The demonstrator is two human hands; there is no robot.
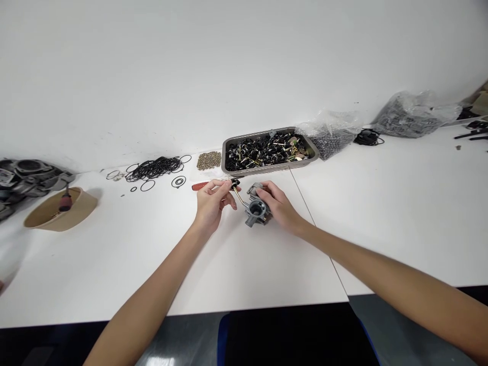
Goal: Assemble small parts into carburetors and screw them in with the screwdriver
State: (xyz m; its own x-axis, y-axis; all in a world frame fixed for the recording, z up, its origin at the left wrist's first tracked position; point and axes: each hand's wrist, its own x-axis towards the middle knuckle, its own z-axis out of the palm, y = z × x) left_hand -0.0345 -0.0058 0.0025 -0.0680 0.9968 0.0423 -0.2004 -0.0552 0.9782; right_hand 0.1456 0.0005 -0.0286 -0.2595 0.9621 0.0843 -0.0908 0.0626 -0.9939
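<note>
A small grey metal carburetor [256, 209] is tilted over the white table, its round bore facing me. My right hand [281, 207] is closed around its right side. With pinched fingertips, my left hand [211, 202] grips a thin brass-coloured rod with a black end [236, 185]. The rod's lower tip touches or lies right against the left side of the carburetor; which one I cannot tell. Behind my left hand shows a red handle [199, 186], the rest of that tool being mostly hidden.
Beyond my hands is a metal tray [267, 170] of mixed black and brass parts. Small brass pieces [209, 160] and black rubber rings [154, 169] lie left of it. Plastic bags [331, 137] stand right. A brown paper bowl [82, 206] holding a screwdriver [65, 201] sits far left, near metal castings [28, 178].
</note>
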